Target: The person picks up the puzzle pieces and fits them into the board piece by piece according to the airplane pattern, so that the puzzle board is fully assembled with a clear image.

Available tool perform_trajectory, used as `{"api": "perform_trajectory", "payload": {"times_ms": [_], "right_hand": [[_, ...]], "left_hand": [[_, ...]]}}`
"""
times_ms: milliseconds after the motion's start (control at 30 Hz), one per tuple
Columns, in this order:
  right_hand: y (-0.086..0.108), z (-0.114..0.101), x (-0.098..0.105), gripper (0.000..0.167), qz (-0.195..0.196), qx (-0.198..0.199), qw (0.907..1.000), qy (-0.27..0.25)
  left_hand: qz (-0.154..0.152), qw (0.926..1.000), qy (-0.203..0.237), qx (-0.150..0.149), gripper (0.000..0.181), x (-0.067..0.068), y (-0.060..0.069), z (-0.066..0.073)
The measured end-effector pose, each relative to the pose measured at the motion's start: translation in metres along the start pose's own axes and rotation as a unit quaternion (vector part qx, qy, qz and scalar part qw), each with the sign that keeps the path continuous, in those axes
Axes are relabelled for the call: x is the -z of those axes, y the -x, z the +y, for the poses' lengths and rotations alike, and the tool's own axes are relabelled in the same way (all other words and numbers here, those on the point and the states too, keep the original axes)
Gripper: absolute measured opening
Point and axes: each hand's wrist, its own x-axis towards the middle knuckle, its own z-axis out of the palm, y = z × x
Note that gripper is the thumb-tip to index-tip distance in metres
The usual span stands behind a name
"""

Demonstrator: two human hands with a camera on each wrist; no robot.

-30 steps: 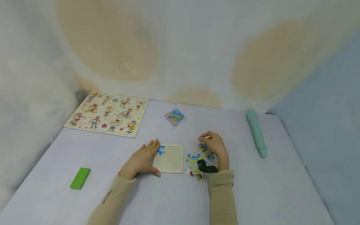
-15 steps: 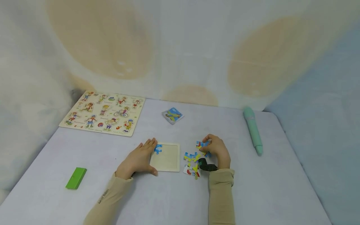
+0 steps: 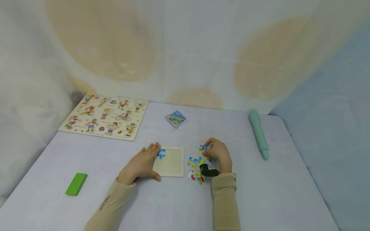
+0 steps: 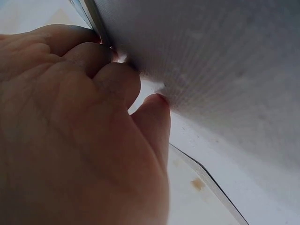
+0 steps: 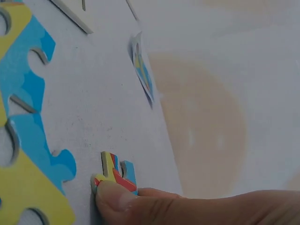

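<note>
A square wooden tray point(image 3: 168, 163) lies on the table with one blue puzzle piece point(image 3: 161, 153) in its upper left corner. My left hand point(image 3: 141, 165) rests along the tray's left edge, fingers extended and thumb near the lower left corner. To the right of the tray, my right hand point(image 3: 219, 153) pinches a red, yellow and blue piece point(image 3: 202, 148) between thumb and fingers; the right wrist view shows this piece point(image 5: 123, 176) up close. Several loose pieces point(image 3: 195, 161) lie below and left of that hand, some partly hidden by the dark wrist camera.
A large picture board point(image 3: 104, 117) lies at the back left. Behind the tray is a small picture card point(image 3: 176, 119). A green block point(image 3: 76, 184) sits at the front left, and a mint-green microphone-shaped object point(image 3: 259, 134) lies at the right.
My right hand has lowered to the pieces and closed on one, lifting or tilting it slightly. The left hand stays against the tray. The whole head view has shifted a little.
</note>
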Motion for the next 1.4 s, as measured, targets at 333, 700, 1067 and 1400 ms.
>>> {"api": "perform_trajectory", "payload": {"times_ms": [333,700,1067,1400], "right_hand": [[0.0,-0.005,-0.003,0.03,0.044,0.046,0.9971,0.04],[-0.004,-0.017,-0.012,0.019,0.044,0.085,0.9883,-0.119],[0.002,-0.048,-0.046,0.014,-0.041,0.095,0.9845,-0.142],[0.003,-0.055,-0.062,0.012,-0.008,0.104,0.9905,-0.09]], "left_hand": [[0.002,1.0,-0.003,0.002,0.126,-0.002,-0.002,-0.001],[0.008,1.0,-0.003,0.0,0.126,-0.002,0.0,-0.002],[0.006,1.0,-0.006,0.004,0.127,-0.002,-0.001,0.0],[0.006,1.0,-0.002,0.007,0.126,-0.003,-0.002,-0.001]]}}
